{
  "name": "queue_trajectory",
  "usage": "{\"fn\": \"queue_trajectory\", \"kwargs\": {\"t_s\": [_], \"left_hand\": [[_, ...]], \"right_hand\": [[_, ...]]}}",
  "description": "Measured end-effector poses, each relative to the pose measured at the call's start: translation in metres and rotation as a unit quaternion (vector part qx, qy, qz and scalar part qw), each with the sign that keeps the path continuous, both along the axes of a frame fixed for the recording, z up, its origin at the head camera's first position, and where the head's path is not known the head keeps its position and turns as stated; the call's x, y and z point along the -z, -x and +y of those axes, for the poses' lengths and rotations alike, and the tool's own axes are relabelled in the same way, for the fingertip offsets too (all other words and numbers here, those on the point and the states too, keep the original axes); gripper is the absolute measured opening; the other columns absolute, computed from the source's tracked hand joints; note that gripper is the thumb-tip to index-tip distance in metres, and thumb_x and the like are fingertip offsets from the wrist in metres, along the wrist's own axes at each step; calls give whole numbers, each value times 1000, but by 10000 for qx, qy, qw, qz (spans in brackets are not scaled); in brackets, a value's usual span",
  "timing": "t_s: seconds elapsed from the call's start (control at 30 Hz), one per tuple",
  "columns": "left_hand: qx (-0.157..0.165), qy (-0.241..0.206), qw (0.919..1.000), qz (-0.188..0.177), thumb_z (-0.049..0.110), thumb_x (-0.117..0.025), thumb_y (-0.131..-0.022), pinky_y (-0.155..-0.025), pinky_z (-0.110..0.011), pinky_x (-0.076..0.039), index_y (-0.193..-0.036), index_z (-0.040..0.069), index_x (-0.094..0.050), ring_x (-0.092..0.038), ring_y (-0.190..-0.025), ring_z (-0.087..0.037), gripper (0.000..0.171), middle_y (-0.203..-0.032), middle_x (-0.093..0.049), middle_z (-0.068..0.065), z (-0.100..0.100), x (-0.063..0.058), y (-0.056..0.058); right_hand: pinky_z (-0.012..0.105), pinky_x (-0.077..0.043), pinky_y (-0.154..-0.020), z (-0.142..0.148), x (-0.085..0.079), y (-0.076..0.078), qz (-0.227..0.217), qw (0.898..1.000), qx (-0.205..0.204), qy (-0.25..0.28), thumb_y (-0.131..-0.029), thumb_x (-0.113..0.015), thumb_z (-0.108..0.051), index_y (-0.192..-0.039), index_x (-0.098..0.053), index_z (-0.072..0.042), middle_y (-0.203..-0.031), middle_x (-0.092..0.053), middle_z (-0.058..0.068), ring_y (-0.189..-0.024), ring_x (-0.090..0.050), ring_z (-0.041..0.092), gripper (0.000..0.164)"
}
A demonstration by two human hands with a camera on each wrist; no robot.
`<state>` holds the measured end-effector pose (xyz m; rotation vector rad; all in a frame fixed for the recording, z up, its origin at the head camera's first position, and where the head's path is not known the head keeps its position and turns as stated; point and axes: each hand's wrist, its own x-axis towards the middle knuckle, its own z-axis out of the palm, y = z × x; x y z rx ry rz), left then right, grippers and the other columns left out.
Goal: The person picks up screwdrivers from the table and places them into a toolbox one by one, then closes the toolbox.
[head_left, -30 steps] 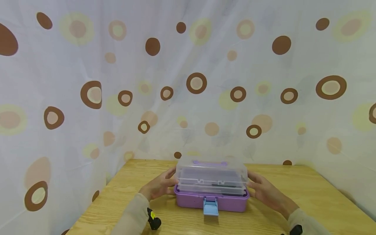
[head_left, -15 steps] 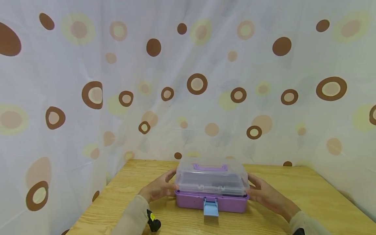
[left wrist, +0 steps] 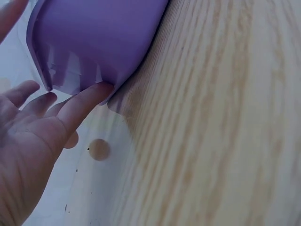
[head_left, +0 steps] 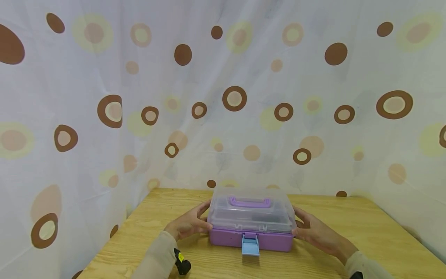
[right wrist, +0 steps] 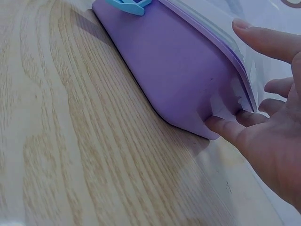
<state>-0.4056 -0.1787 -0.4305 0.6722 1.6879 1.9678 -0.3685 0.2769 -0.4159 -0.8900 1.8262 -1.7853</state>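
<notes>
A toolbox (head_left: 230, 237) with a purple base stands on the wooden table. Its clear lid (head_left: 223, 213) is down over the base, with a purple carry handle (head_left: 250, 202) on top. The light blue latch (head_left: 250, 248) at the front hangs outward, unfastened. At the toolbox's left end is my left hand (head_left: 189, 223), its extended fingertips against the purple side in the left wrist view. My right hand (head_left: 318, 232) mirrors it at the right end, fingertips touching the base in the right wrist view. What lies inside is blurred behind the lid.
The wooden table (head_left: 139, 240) reaches back to a white curtain (head_left: 251, 128) printed with brown and yellow circles, which also rises at both sides. A black band with a yellow mark (head_left: 181, 261) is on my left wrist.
The clear lid has come down and forward onto the purple base, and its handle now shows from above. Both hands have lowered slightly with it at the ends. The latch still hangs outward.
</notes>
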Motion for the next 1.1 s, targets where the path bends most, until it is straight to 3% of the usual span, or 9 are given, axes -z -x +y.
{"fn": "queue_trajectory", "kwargs": {"t_s": [0.13, 0.3, 0.47, 0.6, 1.1], "left_hand": [[114, 55, 9999, 48, -5, -78, -86, -109, -54, -45, -167, 15, -8, -24, -150, -43, 110, -173, 5, -9, 1, -1, -2], [124, 192, 9997, 85, -7, -77, -85, -108, -53, -46, -167, 17, -5, -27, -149, -43, 111, -171, -2, -17, 1, -1, -2], [7, 324, 9995, 32, -9, -76, -86, -106, -52, -48, -167, 19, -6, -33, -146, -43, 111, -169, -8, -21, 0, -4, -3], [-9, 380, 9993, 46, -8, -76, -86, -106, -52, -48, -167, 19, -7, -33, -146, -43, 110, -169, -8, -22, 0, -5, -4], [62, 430, 9991, 9, -6, -77, -87, -107, -54, -47, -168, 16, -2, -28, -148, -47, 113, -169, -3, -25, 0, -6, -6]], "right_hand": [[39, -41, -114, 1, 2, -1, 12, 10000, 3, 4, -107, -46, 3, -161, 18, -4, -168, 16, 21, -147, -31, 19, 85], [36, -42, -113, 2, 2, -2, 0, 10000, 2, -74, -107, -47, 3, -160, 19, -4, -167, 18, 20, -146, -32, 16, 86], [34, -42, -113, 2, 0, -2, 25, 9993, 73, -354, -107, -49, 0, -161, 18, -4, -167, 17, 20, -154, -11, 37, 86], [34, -42, -112, 2, -1, -3, 87, 9982, 174, -560, -108, -50, -4, -161, 17, -4, -167, 17, 23, -151, 5, 50, 85], [42, -39, -115, -2, -4, -9, 16, 9967, 386, -709, -109, -52, -9, -162, 16, -3, -168, 13, 23, -151, 5, 52, 86]]}}
